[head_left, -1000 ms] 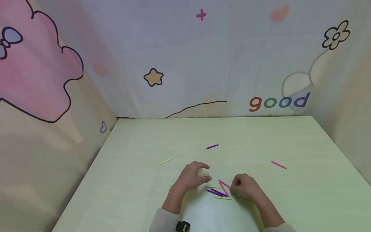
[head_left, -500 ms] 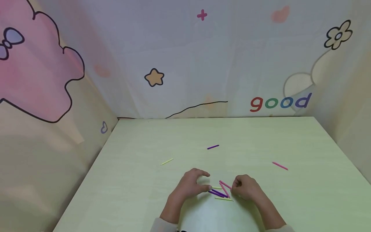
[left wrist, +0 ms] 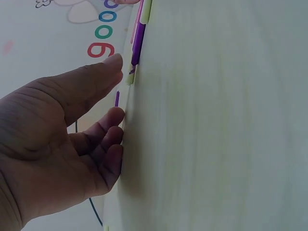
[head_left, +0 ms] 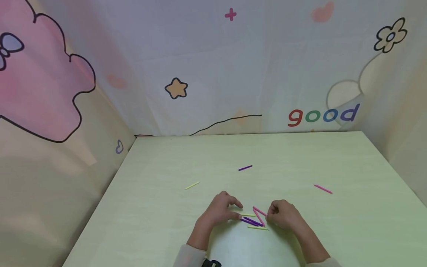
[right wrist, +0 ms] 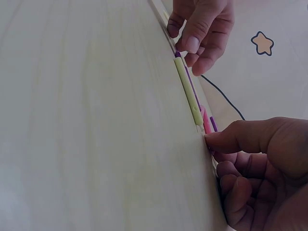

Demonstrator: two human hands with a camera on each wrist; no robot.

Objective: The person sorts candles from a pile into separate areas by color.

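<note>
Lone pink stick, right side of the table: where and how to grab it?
Pinch the lone pink stick at mid-length, from above, closing across its long sides. It's thin, straight and flat on the table, slanting with its left end farther away, and nothing touches it. The right grip is nearer, so likely the better pick.

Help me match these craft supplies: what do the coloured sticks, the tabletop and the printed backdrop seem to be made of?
Coloured sticks: perhaps plastic, smooth, given their even, solid colour; painted wood is possible.
Tabletop: probably wood-effect laminate, satin, judging by its faint streaks and soft reflection.
Backdrop: likely thin fabric, matte, as its creases suggest.
</note>
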